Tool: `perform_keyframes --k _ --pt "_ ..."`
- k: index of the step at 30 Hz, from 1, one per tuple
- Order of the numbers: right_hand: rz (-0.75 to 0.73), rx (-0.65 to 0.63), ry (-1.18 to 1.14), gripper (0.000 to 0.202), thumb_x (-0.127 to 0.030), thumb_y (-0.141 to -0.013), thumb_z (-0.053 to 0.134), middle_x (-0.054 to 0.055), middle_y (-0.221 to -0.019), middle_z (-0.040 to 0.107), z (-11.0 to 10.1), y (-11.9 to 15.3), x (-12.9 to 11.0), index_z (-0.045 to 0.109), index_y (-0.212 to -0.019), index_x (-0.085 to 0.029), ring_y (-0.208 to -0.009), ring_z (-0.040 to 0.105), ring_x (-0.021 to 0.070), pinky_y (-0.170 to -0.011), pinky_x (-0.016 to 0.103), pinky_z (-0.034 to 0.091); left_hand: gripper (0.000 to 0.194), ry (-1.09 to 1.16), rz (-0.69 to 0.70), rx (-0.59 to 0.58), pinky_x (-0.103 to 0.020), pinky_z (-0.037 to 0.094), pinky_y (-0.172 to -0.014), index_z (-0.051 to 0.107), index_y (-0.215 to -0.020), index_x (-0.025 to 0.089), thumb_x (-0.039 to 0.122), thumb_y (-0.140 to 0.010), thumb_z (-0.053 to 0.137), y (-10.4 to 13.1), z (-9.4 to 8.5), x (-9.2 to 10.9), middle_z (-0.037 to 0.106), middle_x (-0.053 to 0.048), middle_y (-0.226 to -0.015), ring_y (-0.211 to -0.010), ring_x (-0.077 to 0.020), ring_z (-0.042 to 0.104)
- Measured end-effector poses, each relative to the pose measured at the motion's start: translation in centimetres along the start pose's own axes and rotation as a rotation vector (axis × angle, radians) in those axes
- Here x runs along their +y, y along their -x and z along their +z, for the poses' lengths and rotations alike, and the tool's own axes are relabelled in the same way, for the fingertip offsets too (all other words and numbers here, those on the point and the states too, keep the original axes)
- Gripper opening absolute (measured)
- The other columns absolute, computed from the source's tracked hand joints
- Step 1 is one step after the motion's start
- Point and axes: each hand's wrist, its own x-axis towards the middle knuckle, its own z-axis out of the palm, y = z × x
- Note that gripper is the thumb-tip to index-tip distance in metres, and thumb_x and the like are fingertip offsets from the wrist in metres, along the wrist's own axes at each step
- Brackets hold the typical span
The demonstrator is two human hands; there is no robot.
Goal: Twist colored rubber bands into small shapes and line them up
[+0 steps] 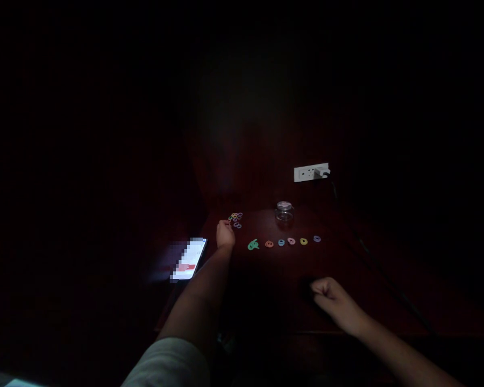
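Note:
My left hand (225,234) reaches to the far left of the dark red table, its fingers drawn together at the edge of a loose cluster of small coloured elastic bands (237,216). Whatever is between those fingertips is hidden. Closer to me, my right hand (334,302) is curled in a fist above the table's front part, with nothing visible in it. Across the middle runs a row of small band groups: green bands (253,245), orange bands (269,244), blue bands (281,243), pink bands (291,241), yellow bands (304,242) and purple bands (317,238).
A clear lidded jar (284,214) stands behind the row. On the left lies a lit phone (190,260). A white wall socket (311,172) holds a plug, and its dark cable (365,247) trails down the right side. The surroundings are very dark.

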Motion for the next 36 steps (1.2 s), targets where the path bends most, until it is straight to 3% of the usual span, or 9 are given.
perform_keyframes --k 3,7,10,16,20,22,27,36 --pt "0.011 -0.053 -0.011 0.025 -0.02 -0.065 0.039 -0.007 -0.044 0.019 -0.2 -1.1 0.1 0.022 -0.046 -0.019 -0.043 0.018 0.0048 -0.04 0.019 0.016 0.015 0.104 -0.109 0.077 -0.028 0.042 -0.073 0.047 -0.089 0.014 0.017 -0.074 0.044 1.0 -0.6 -0.2 0.057 -0.006 -0.081 -0.077 -0.014 0.055" --pt "0.02 -0.059 0.039 0.027 -0.028 -0.07 0.042 -0.008 -0.043 0.025 0.3 -3.1 0.1 0.027 -0.05 -0.018 -0.039 0.023 0.0043 -0.037 0.018 0.017 0.018 0.242 -0.109 0.083 -0.024 0.045 -0.068 0.045 -0.092 0.014 0.021 -0.076 0.044 3.5 -1.2 0.2 0.057 -0.006 -0.082 -0.073 -0.0111 0.057" --pt "-0.015 0.002 0.072 0.027 -0.031 -0.071 0.047 -0.008 -0.043 0.03 1.2 -4.6 0.2 0.031 -0.053 -0.018 -0.037 0.028 0.0041 -0.036 0.016 0.02 0.018 0.482 -0.099 0.065 -0.024 0.047 -0.067 0.046 -0.089 0.013 0.022 -0.074 0.048 6.4 -1.5 1.2 0.058 -0.008 -0.084 -0.072 -0.0108 0.058" --pt "-0.072 0.097 -0.03 0.018 -0.034 -0.071 0.049 -0.007 -0.049 0.04 2.1 -6.1 0.0 0.045 -0.072 -0.016 -0.035 0.034 0.0041 -0.034 0.016 0.027 0.02 0.659 0.099 -0.297 -0.022 0.048 -0.067 0.047 -0.084 0.014 0.019 -0.068 0.057 12.9 -2.0 4.5 0.057 -0.005 -0.083 -0.072 -0.0101 0.059" --pt "-0.111 0.122 -0.06 0.024 -0.036 -0.07 0.05 -0.006 -0.052 0.045 1.9 -5.6 -0.1 0.05 -0.082 -0.015 -0.037 0.04 0.0051 -0.036 0.017 0.032 0.027 0.667 0.185 -0.562 -0.021 0.048 -0.062 0.048 -0.086 0.014 0.021 -0.064 0.062 15.6 -2.2 5.6 0.057 -0.005 -0.087 -0.069 -0.01 0.06" --pt "-0.131 0.109 -0.025 0.023 -0.035 -0.07 0.05 -0.003 -0.054 0.049 1.8 -5.3 -0.2 0.053 -0.077 -0.013 -0.039 0.042 0.0054 -0.038 0.017 0.033 0.028 0.662 0.2 -0.627 -0.021 0.048 -0.062 0.048 -0.085 0.014 0.021 -0.063 0.064 16.1 -2.3 5.7 0.057 -0.004 -0.084 -0.068 -0.01 0.06" --pt "-0.124 0.116 0.05 0.022 -0.034 -0.071 0.048 0.0 -0.057 0.054 1.7 -5.1 0.1 0.054 -0.07 -0.012 -0.042 0.044 0.0064 -0.039 0.018 0.032 0.029 0.66 0.167 -0.619 -0.021 0.047 -0.06 0.049 -0.08 0.013 0.016 -0.058 0.067 16.2 -2.3 5.8 0.056 -0.003 -0.076 -0.063 -0.0089 0.059" --pt "-0.162 0.189 0.165 0.027 -0.037 -0.075 0.042 -0.002 -0.047 0.049 1.8 -5.2 0.5 0.048 -0.06 -0.015 -0.04 0.043 0.008 -0.041 0.019 0.032 0.019 0.648 0.17 -0.654 -0.021 0.046 -0.059 0.054 -0.073 0.011 0.016 -0.06 0.065 15.8 -1.6 5.5 0.06 -0.004 -0.067 -0.062 -0.0092 0.057"
